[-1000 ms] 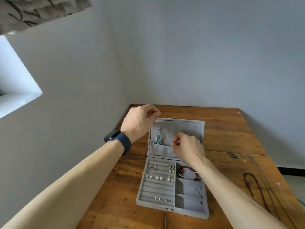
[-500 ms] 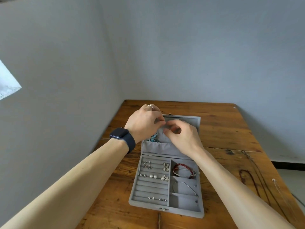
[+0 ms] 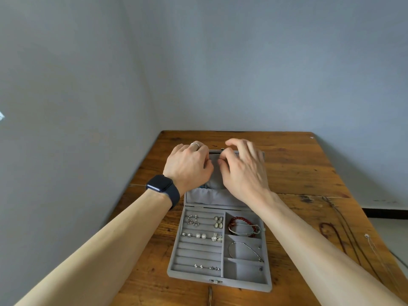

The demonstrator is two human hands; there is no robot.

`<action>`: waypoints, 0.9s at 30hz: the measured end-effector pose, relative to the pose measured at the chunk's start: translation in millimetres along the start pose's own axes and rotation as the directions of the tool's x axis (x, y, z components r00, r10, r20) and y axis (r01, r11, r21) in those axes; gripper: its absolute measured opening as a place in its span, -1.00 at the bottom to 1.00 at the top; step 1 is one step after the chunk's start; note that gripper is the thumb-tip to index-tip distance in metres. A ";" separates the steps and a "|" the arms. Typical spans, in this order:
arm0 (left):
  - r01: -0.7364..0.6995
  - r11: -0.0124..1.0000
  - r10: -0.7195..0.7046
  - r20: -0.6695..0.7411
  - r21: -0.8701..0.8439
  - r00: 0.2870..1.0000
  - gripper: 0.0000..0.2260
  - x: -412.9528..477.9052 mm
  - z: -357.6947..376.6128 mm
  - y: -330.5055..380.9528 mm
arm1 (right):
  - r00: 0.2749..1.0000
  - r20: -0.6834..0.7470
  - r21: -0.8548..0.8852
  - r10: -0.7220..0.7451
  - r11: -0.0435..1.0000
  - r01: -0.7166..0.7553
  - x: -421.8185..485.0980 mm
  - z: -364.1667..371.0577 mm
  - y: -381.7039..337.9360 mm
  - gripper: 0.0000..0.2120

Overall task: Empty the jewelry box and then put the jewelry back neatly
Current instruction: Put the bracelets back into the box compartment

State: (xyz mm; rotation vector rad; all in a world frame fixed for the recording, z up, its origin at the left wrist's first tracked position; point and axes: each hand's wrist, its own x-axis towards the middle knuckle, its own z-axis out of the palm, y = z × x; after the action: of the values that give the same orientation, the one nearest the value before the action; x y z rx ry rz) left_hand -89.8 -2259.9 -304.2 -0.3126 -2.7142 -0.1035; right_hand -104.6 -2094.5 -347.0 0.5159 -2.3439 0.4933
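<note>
The grey velvet jewelry box (image 3: 174, 257) lies open on the wooden table (image 3: 298, 173), its lid (image 3: 205, 198) tilted back. Both hands work at the top of the lid. My left hand (image 3: 187, 166), with a watch and a ring, curls its fingers there, and a bit of the turquoise necklace pendant (image 3: 202, 186) peeks out below it. My right hand (image 3: 242, 173) pinches thumb and forefinger together beside the left hand, the other fingers spread. The chain is too thin to see. Earrings (image 3: 199, 235), a red bead bracelet (image 3: 240, 219) and a silver bangle (image 3: 242, 250) lie in the tray.
A dark cord necklace (image 3: 331, 235) and a thin silver chain (image 3: 367, 235) lie on the table to the right of the box. Grey walls close in on the table's left and far sides. The table's right edge drops to the floor.
My right hand rose from the middle of the lid to its top edge and met the left hand there. The left hand now covers most of the pendant. The camera tilted down.
</note>
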 end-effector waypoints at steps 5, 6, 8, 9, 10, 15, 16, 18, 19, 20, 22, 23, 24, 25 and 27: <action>0.006 0.996 -0.005 -0.016 0.088 1.000 -0.76 2.8 2.3 0.3 | 1.000 0.009 -0.004 0.019 1.000 -0.019 7.6 6.1 -0.8 -0.87; 0.010 0.995 -0.008 -0.018 0.101 1.000 -0.75 3.1 2.9 0.5 | 0.999 0.002 -0.005 0.035 0.999 -0.035 8.4 6.8 -2.7 -0.87; 0.015 0.992 -0.013 -0.018 0.124 1.000 -0.75 3.1 3.9 1.5 | 0.998 -0.006 -0.015 0.064 0.998 -0.064 9.8 7.9 -6.4 -0.89; 0.015 0.992 -0.013 -0.018 0.128 1.000 -0.76 2.5 4.2 2.0 | 0.998 -0.006 -0.024 0.070 0.997 -0.070 10.0 8.1 -7.5 -0.90; 0.011 0.992 -0.009 -0.015 0.127 1.000 -0.77 1.8 4.5 2.3 | 0.998 -0.006 -0.035 0.067 0.997 -0.067 9.7 8.1 -7.8 -0.91; -0.069 0.992 0.063 0.065 0.102 0.996 -0.83 -3.9 6.4 -2.3 | 0.997 0.067 -0.053 -0.045 0.997 0.049 -6.0 8.2 -1.4 -0.94; -0.081 0.992 0.072 0.094 0.096 0.993 -0.80 -4.9 6.1 -4.0 | 0.995 0.088 -0.045 -0.057 0.997 0.061 -10.2 7.7 0.9 -0.92; -0.080 0.994 0.070 0.133 0.073 0.989 -0.75 -7.3 4.6 -7.3 | 0.995 0.084 -0.010 -0.046 0.999 0.047 -19.3 5.5 5.6 -0.90; -0.080 0.995 0.071 0.131 0.060 0.989 -0.75 -8.4 3.6 -8.1 | 0.998 0.060 0.006 -0.035 0.999 0.034 -24.4 4.6 8.1 -0.90; -0.081 0.996 0.075 0.117 0.047 0.990 -0.77 -9.2 2.6 -8.2 | 0.999 0.034 0.014 -0.025 1.000 0.024 -29.7 4.2 10.4 -0.89; -0.071 0.997 0.070 0.077 0.013 0.995 -0.78 -9.5 0.9 -7.4 | 1.000 0.008 0.007 -0.005 1.000 0.005 -38.4 3.7 13.9 -0.79; -0.055 0.998 0.056 0.063 -0.010 0.996 -0.77 -8.7 0.4 -6.4 | 1.000 0.005 -0.001 0.012 1.000 -0.012 -40.3 3.1 15.2 -0.72; -0.036 0.999 0.038 0.056 -0.029 0.998 -0.72 -7.5 0.3 -5.4 | 0.999 0.004 -0.012 0.034 0.999 -0.034 -39.8 2.2 16.2 -0.65; -0.017 0.999 0.019 0.058 -0.033 0.998 -0.63 -6.0 0.4 -4.8 | 0.998 0.008 -0.030 0.061 0.998 -0.061 -37.0 0.9 17.1 -0.57; 0.007 1.000 -0.006 0.095 -0.003 0.995 -0.47 -2.6 1.1 -5.0 | 0.993 0.039 -0.083 0.115 0.990 -0.112 -27.3 -1.5 19.7 -0.45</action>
State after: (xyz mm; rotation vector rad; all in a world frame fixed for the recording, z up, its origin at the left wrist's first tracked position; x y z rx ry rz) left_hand -89.1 -2265.2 -306.3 -0.3170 -2.8094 -0.0968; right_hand -94.5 -2070.8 -368.8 0.3603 -2.4342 0.4413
